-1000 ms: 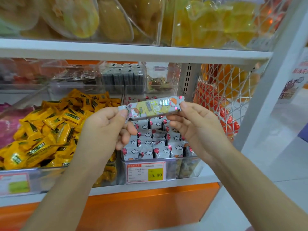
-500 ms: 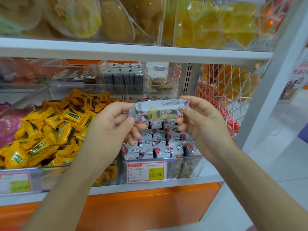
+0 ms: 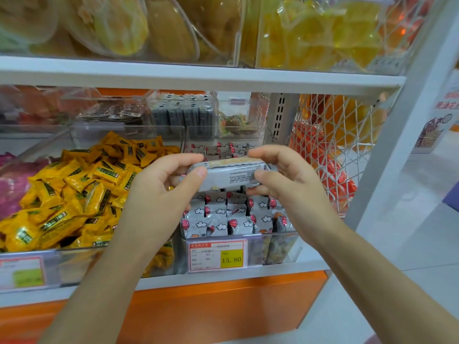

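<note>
The small print on the grey back of the snack packet (image 3: 229,175) is too blurred to read. Fingers cover both its ends, and its printed front faces away, so only a pale strip shows along the top edge. The left grip (image 3: 159,194) pinches the packet's left end between thumb and curled fingers. The right grip (image 3: 291,187) pinches the right end the same way, so the packet lies level in the air between them. It is just above the clear bin (image 3: 255,249) of silver packets (image 3: 218,223) printed with clouds and red balloons. The hands hide the middle of that bin. The price tag (image 3: 218,255) clipped to its front reads 15.80, but its other lines cannot be made out. To the left lies a heap of yellow packets (image 3: 74,189), partly covered by the left forearm, and beyond it pink packets (image 3: 10,192) are cut off at the edge. Behind stand dark packets (image 3: 183,114) and a small clear box of mixed sweets (image 3: 236,122). To the right a white net (image 3: 347,135) holds orange packs. The upper white shelf (image 3: 198,75) carries clear bins of yellow dried fruit (image 3: 323,36), cut off at the top. Below the lower shelf is an orange base panel (image 3: 223,306). On the right are a pale floor (image 3: 409,244) and a poster (image 3: 439,120) cut off at the edge.
</note>
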